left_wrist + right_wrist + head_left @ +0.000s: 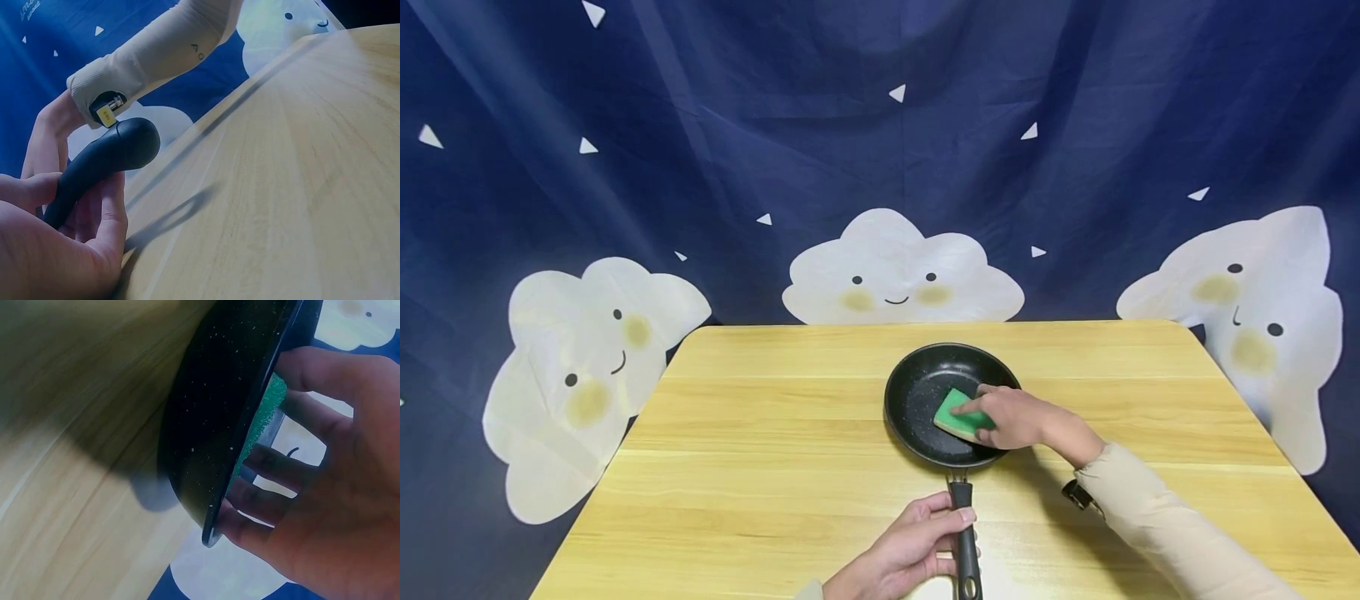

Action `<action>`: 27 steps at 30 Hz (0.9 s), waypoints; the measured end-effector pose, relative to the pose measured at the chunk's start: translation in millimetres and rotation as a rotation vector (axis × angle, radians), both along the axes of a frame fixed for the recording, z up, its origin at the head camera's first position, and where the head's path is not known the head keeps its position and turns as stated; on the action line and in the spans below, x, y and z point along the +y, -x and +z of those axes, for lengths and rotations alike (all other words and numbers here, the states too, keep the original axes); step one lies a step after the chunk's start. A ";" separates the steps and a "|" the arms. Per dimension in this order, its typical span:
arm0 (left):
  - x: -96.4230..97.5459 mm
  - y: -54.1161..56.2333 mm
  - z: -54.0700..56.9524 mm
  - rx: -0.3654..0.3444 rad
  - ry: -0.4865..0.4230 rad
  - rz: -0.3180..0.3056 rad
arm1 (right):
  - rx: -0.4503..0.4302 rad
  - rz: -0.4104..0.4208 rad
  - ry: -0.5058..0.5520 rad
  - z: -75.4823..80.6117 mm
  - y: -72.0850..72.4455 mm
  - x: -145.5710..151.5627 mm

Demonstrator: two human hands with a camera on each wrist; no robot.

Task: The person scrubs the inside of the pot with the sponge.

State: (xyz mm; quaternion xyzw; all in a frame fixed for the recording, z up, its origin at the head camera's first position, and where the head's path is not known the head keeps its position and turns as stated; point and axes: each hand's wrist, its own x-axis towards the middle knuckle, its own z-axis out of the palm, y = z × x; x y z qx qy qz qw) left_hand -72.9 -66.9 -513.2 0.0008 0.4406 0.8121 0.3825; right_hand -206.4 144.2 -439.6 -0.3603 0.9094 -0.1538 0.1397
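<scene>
A black speckled frying pan [917, 408] is near the middle of the wooden table, its inside facing up. My left hand [910, 546] grips its black handle [100, 156], thumb on top and fingers wrapped beneath. The handle stands off the tabletop and throws a shadow there. Inside the pan lies a sponge [953, 404] with a green scouring face up and a paler layer below. My right hand [1015, 417] holds the sponge from above against the pan's inner surface, its fingers bent and spread over it. From the right wrist, the pan's rim hides most of the sponge's green side [265, 412].
The wooden table [760, 417] has rounded far corners. Behind it hangs a dark blue curtain [820, 125] with smiling white clouds and small white triangles. A pale sleeve [1157, 508] with a small dark device at its cuff reaches over the table's right side.
</scene>
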 end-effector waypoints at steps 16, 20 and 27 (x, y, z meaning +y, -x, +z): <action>-0.9 -2.2 0.0 0.035 -0.002 0.008 | -0.037 0.090 0.097 -0.8 -5.6 -2.8; -1.1 -2.4 -0.4 0.036 -0.006 0.005 | -0.068 0.111 0.113 0.3 -6.4 -4.8; -1.2 -1.7 -1.0 0.034 -0.013 0.000 | -0.127 0.124 0.150 -0.9 -8.2 -7.8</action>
